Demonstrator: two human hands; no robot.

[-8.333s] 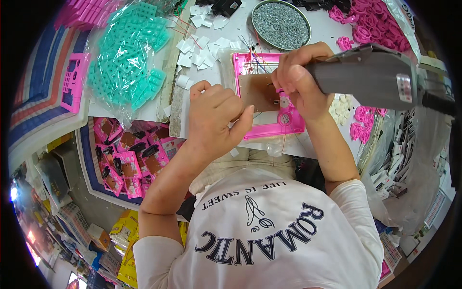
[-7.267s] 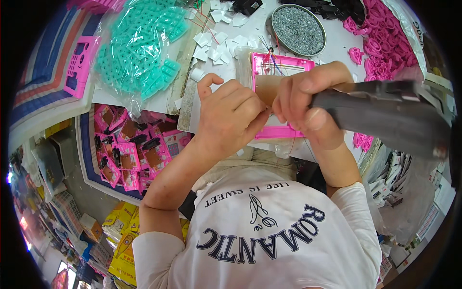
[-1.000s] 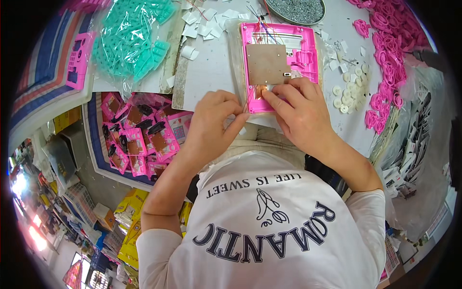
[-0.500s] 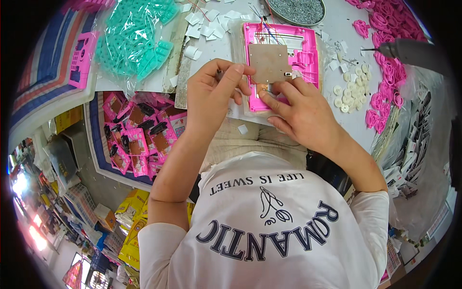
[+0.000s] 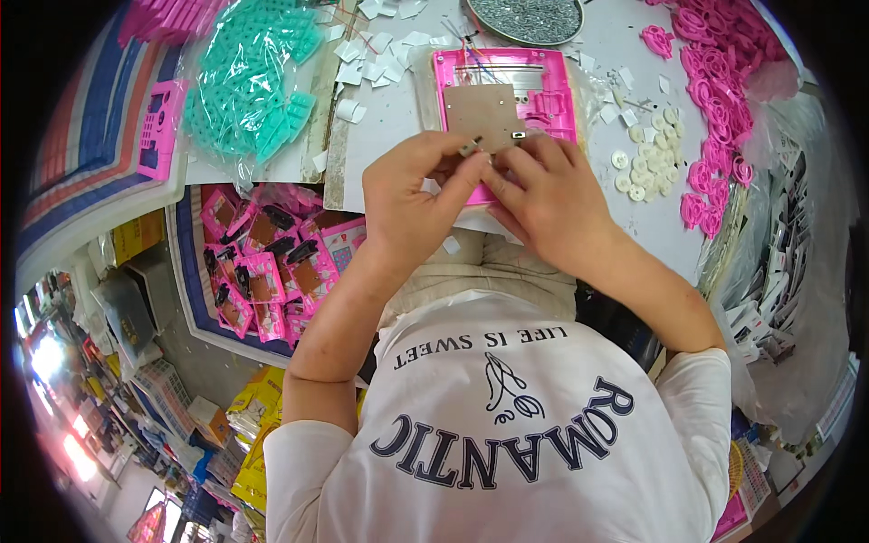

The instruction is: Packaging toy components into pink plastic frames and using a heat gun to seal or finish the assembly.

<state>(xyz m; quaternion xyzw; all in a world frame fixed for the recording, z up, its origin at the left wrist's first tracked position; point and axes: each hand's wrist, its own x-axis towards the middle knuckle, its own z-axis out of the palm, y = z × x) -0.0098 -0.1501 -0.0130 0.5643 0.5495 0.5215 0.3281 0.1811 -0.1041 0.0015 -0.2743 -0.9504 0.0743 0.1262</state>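
A pink plastic housing (image 5: 564,100) lies on the table in front of me, with a brown circuit board (image 5: 475,110) over its left part. Thin coloured wires (image 5: 469,56) run out at its far edge. My left hand (image 5: 407,192) is closed in a pinch at the board's near edge, where a small metallic piece (image 5: 472,145) shows at its fingertips. Against it, my right hand (image 5: 554,199) is also closed, thumb and fingers pressed together over the near part of the housing. What lies between the fingertips is mostly hidden.
A round tray of screws (image 5: 529,20) stands beyond the housing. To the right are white plastic discs (image 5: 644,167) and a heap of pink rings (image 5: 715,118). Bagged teal parts (image 5: 244,81) and scattered white squares (image 5: 385,59) lie left. Below, a crate holds pink assemblies (image 5: 262,271).
My left hand has come right and down, bringing its fingertips to those of my right hand. The dark tool at the right has gone from view. The whole table view has shifted slightly left.
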